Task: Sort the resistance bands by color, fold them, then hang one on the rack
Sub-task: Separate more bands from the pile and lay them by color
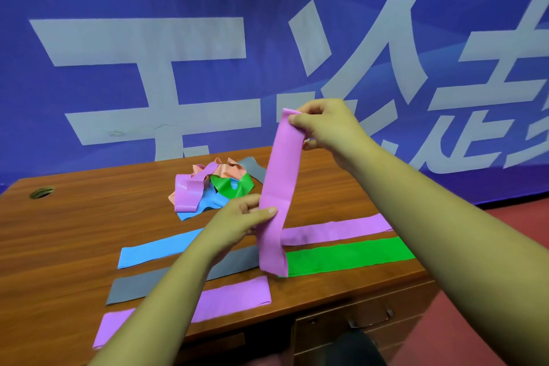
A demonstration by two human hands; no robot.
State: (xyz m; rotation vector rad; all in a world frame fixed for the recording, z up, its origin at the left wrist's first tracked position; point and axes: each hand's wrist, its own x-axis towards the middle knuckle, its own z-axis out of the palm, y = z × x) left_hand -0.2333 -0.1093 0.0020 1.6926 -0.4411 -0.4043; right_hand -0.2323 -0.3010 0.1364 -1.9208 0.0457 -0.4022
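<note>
I hold a pink resistance band up over the wooden desk. My right hand pinches its top end, and my left hand grips it lower down; its tail hangs past the desk's front. Flat on the desk lie a blue band, a grey band, a pink band, another pink band and a green band. A tangled pile of bands in pink, peach, green, blue and grey sits behind them. No rack is in view.
A blue banner with large white characters rises right behind the desk. A cable hole is at the desk's far left. A drawer with a metal handle is under the front right edge, above red floor.
</note>
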